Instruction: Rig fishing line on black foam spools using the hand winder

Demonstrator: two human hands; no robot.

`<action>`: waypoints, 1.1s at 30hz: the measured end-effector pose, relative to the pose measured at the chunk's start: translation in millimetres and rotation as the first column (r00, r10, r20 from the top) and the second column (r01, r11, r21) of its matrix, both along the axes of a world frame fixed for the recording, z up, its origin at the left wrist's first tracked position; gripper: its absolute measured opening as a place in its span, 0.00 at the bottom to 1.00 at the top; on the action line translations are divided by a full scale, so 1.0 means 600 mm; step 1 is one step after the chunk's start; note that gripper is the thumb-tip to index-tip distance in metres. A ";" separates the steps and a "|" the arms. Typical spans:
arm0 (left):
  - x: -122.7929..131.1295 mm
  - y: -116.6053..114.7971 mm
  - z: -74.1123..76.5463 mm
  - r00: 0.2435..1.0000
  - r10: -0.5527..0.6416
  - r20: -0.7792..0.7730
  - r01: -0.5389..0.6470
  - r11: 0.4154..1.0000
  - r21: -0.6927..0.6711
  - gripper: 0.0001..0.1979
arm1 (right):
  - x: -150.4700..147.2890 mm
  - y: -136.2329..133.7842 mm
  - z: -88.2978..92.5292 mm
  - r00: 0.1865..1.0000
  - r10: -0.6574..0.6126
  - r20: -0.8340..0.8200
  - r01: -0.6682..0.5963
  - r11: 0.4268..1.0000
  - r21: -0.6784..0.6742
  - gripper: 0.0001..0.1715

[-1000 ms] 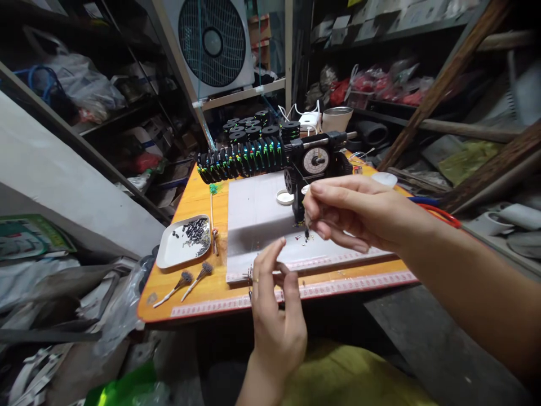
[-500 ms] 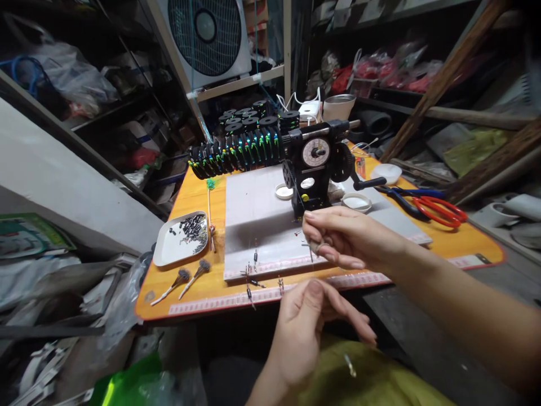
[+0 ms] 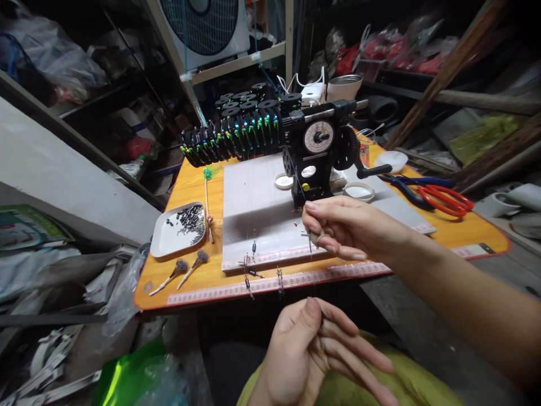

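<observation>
My right hand is closed above the table's front edge, thumb and forefinger pinching a thin line that runs up to the black hand-crank winding machine. A small greyish piece shows among its curled fingers. Lower down, over my lap, my left hand presses its thumb against the forefinger, while the other fingers stretch out. Something small and dark between those fingers is too unclear to name. Many black spools with green ties sit in a row along the machine's shaft.
A white tray of small black parts stands at the left beside two small brushes. Small rigs lie at the front edge near a measuring tape. Red-handled scissors and a shallow white dish are at the right.
My left hand has moved down, away from the right one, and its outer fingers have straightened. The right hand keeps its pinch in nearly the same place. The view has tipped slightly downward.
</observation>
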State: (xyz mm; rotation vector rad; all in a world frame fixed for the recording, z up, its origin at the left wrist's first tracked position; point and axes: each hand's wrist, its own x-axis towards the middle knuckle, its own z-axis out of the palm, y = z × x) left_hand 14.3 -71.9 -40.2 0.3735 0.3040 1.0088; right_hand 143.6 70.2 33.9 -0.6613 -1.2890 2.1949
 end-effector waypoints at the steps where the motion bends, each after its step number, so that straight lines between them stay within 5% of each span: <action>1: 0.001 -0.002 0.000 1.000 -0.001 0.011 0.001 1.000 0.003 0.23 | 0.000 0.000 0.000 1.000 0.001 0.000 -0.001 1.000 0.002 0.20; 9: 0.002 -0.014 -0.006 0.994 -0.032 0.106 0.028 0.999 0.039 0.25 | 0.000 0.000 0.000 1.000 0.008 -0.006 -0.008 1.000 0.007 0.19; 13: -0.008 -0.004 0.014 0.996 0.053 -0.065 -0.045 0.993 0.110 0.21 | 0.000 -0.004 0.010 1.000 0.011 -0.002 -0.011 0.999 0.033 0.19; 17: -0.024 0.031 0.051 0.841 0.296 -0.453 -0.130 0.923 0.362 0.17 | 0.002 -0.005 0.024 0.999 0.021 0.041 -0.028 0.983 0.184 0.16; 21: -0.030 0.073 0.077 0.745 0.381 -0.548 -0.168 0.902 0.398 0.18 | 0.006 -0.002 0.032 0.986 -0.012 0.166 -0.046 0.938 0.343 0.20; 27: -0.032 0.105 0.100 0.452 0.481 -0.751 -0.045 0.853 0.519 0.20 | 0.012 -0.002 0.050 0.950 -0.029 0.310 -0.099 0.917 0.386 0.24; 33: -0.029 0.111 0.091 0.521 0.483 -0.704 -0.074 0.847 0.527 0.18 | 0.010 0.016 0.052 0.987 0.129 0.096 -0.146 0.971 0.191 0.22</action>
